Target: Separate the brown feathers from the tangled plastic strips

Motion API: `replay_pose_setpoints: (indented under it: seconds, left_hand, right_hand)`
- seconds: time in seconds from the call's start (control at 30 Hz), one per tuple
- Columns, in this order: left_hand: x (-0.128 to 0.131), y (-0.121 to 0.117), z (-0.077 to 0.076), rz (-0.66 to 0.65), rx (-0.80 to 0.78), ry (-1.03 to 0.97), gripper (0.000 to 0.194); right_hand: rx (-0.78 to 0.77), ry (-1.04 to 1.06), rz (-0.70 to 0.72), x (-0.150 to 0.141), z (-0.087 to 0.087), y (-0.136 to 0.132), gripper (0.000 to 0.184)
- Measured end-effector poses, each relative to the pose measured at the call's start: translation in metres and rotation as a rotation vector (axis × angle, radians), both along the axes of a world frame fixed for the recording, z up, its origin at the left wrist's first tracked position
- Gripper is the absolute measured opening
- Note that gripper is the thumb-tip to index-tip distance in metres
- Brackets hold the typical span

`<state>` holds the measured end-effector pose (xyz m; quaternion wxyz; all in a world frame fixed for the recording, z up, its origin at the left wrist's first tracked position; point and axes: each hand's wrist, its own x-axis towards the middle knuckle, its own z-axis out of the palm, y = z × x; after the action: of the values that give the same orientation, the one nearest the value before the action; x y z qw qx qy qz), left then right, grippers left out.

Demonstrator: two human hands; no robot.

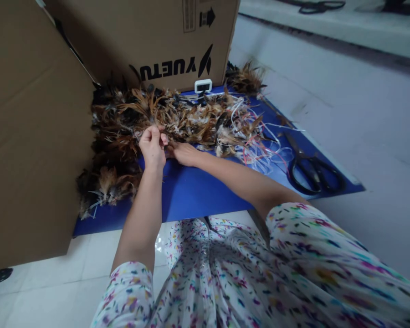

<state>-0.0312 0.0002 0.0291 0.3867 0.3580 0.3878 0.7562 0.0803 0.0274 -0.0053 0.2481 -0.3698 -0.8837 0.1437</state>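
Many feathers (pixel 195 122) (mostly brown) lie beyond both hands (pixel 152 145) (pixel 185 154)

"What surrounds the blue surface (pixel 198 196)?"

"Large cardboard boxes (pixel 123 45) behind and at left; a pale wall (pixel 379 127) at right, with a white ledge (pixel 372 38) higher up."

"And the floor (pixel 48 296)?"

"Pale tiles, in dim, cool light."

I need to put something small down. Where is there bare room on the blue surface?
The main free patch on the blue surface lies between the left forearm and the right forearm, running to the near edge. Feathers crowd the back and left; tangled cords and scissors take up the right.
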Motion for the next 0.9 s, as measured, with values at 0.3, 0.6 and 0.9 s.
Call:
replay_pose_setpoints:
  seconds: [0.3,0.6,0.9]
  left_hand:
    - [0.012,0.0,-0.009,-0.064,-0.024,0.019,0.034]
    - [0.026,-0.002,-0.02,-0.192,-0.059,0.053,0.029]
    - [0.036,0.002,-0.026,-0.194,-0.094,0.09,0.031]
  right_hand:
    - [0.156,-0.282,-0.048,0.089,0.061,0.041,0.014]
    - [0.225,-0.158,-0.209,0.214,0.092,0.043,0.021]
    - [-0.018,-0.318,-0.136,0.276,0.038,-0.061,0.031]
